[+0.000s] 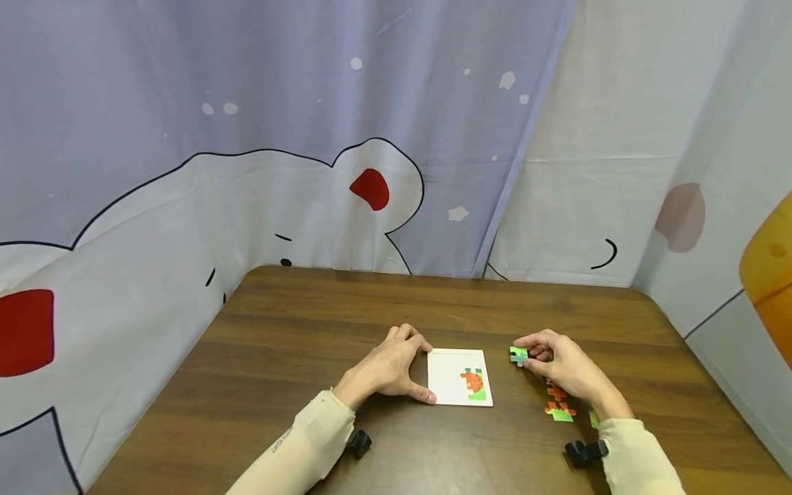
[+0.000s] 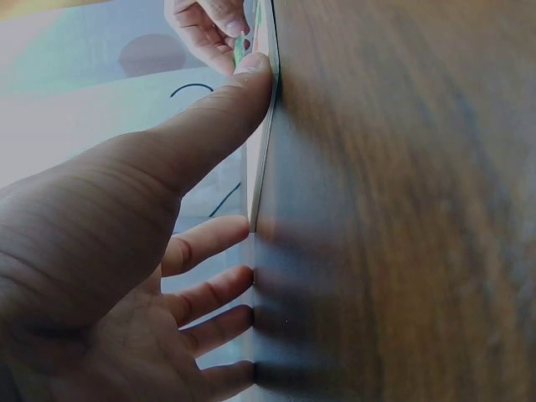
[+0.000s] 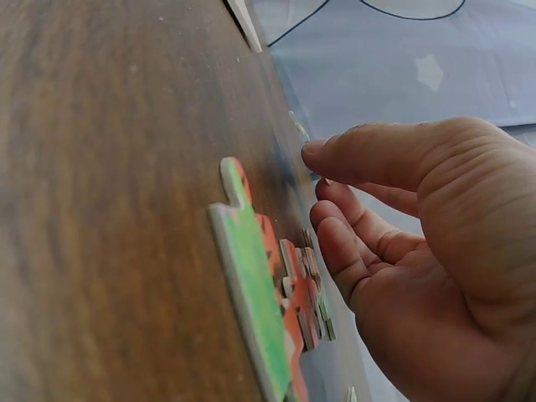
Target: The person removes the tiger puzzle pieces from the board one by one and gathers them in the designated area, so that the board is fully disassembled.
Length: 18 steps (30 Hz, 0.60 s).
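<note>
A square white puzzle board (image 1: 447, 377) lies flat on the table, an orange and green patch of puzzle pieces (image 1: 475, 385) set in its lower right part. My left hand (image 1: 388, 366) is spread along the board's left edge, thumb at the near corner and index finger at the far one. In the left wrist view the other fingertips (image 2: 243, 322) rest on the tabletop. Thumb and index finger of my right hand (image 1: 566, 364) pinch a green and light-blue puzzle piece (image 1: 518, 355), to the right of the board. That piece is mostly hidden in the right wrist view.
Loose orange and green puzzle pieces (image 1: 559, 412) lie on the wooden table (image 1: 297, 323) beneath and in front of my right hand. Another green piece (image 1: 595, 419) is partly covered by the right wrist. A printed curtain (image 1: 297, 206) hangs behind the table.
</note>
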Each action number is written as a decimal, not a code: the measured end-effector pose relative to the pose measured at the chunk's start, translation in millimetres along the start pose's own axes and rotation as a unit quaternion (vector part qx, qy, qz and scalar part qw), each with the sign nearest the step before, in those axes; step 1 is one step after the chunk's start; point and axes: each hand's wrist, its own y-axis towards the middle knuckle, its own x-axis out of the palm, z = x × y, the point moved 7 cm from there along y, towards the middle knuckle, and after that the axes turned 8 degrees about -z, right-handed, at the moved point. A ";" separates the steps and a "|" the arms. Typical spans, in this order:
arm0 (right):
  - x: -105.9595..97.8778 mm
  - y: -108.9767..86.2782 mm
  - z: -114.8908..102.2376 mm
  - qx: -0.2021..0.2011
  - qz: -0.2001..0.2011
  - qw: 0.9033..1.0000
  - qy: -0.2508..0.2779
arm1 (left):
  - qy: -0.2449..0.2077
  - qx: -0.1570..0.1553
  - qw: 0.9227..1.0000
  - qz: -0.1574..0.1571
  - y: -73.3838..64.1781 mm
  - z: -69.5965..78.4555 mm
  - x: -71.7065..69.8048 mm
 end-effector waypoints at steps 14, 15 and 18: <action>1.0 -0.6 -0.9 0.009 0.007 1.000 -0.010 | -0.001 -0.005 1.000 0.003 0.7 -1.6 0.8; 0.7 -0.7 -1.0 0.008 0.008 1.000 -0.008 | -0.001 -0.005 1.000 0.002 0.7 -1.5 0.7; -1.1 -1.1 -1.4 0.006 0.009 1.000 -0.003 | -0.002 -0.004 1.000 0.001 0.6 -1.2 0.5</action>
